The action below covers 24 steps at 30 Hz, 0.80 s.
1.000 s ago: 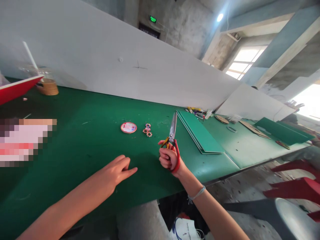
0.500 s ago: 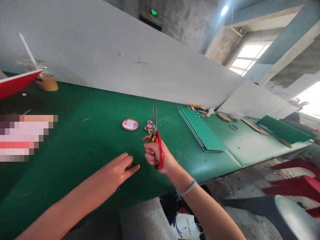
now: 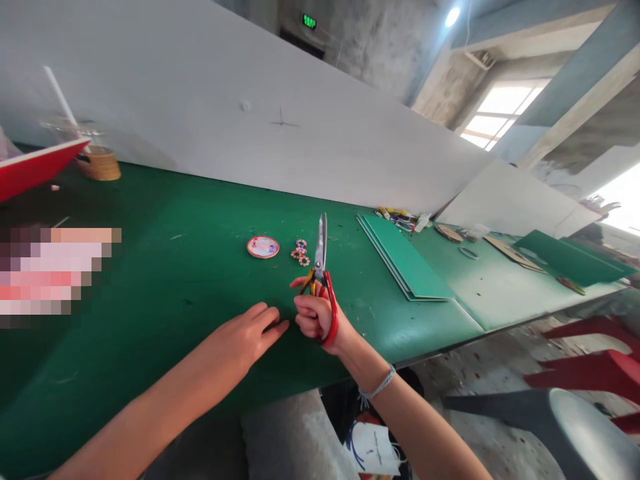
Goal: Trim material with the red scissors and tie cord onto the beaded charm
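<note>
My right hand (image 3: 316, 315) is closed round the handles of a pair of scissors (image 3: 321, 243) with red and yellow on the grips. The blades point away from me and lie close together, with nothing visible between them. To the left, my left hand (image 3: 260, 328) is low over the green tabletop, holding nothing visible; its thumb stands apart from loosely bent fingers. Beyond the hands lies a small cut-out of linked flower-like rings (image 3: 301, 253), just left of the blades. Left of that cut-out is an oval picture piece (image 3: 263, 247) with a red rim.
Stacked green boards (image 3: 400, 257) lie to the right, with assorted tools (image 3: 403, 219) behind them. A white partition (image 3: 200, 113) runs along the table's back. At left are a red-sided object (image 3: 40, 172) and a tan roll (image 3: 103, 164). A grey stool (image 3: 585, 427) stands at lower right.
The scissors, blurred before, have moved slightly right with my right hand and now show clearly. My left hand has also shifted a little right.
</note>
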{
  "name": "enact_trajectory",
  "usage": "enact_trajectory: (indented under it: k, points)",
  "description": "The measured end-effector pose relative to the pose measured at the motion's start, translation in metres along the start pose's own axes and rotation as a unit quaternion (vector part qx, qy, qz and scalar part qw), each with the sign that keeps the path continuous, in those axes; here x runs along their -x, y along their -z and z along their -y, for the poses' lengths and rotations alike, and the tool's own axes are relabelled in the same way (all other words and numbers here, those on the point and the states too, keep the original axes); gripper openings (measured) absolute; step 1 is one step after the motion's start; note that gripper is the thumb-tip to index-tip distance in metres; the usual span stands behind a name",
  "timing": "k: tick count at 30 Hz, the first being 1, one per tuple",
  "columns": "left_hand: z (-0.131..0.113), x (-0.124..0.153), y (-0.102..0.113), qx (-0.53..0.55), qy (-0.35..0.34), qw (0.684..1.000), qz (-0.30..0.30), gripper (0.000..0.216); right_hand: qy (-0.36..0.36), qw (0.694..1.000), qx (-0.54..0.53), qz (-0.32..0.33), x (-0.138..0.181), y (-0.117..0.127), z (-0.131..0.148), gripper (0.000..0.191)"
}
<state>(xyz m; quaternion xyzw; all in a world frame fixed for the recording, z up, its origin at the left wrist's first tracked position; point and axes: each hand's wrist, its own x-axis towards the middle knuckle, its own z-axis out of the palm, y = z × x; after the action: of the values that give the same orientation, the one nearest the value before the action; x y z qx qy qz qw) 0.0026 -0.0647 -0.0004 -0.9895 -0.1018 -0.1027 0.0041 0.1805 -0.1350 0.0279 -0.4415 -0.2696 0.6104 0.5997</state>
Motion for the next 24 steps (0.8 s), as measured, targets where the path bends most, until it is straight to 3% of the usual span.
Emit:
enact_trajectory:
  k: [11,18,24]
  points:
    - [0.003,-0.007,-0.001,0.021,-0.014,1.000,0.008,0.065,-0.014,0.999,0.008,0.039,0.000,0.009,0.004,0.028]
    - [0.008,-0.007,-0.006,0.004,-0.039,0.999,0.024,0.055,-0.010,1.000,-0.019,0.023,-0.005,-0.001,0.025,0.027]
    - [0.006,-0.008,-0.005,0.002,-0.034,0.999,0.006,0.049,-0.044,0.999,0.009,-0.020,-0.003,-0.009,0.012,0.033]
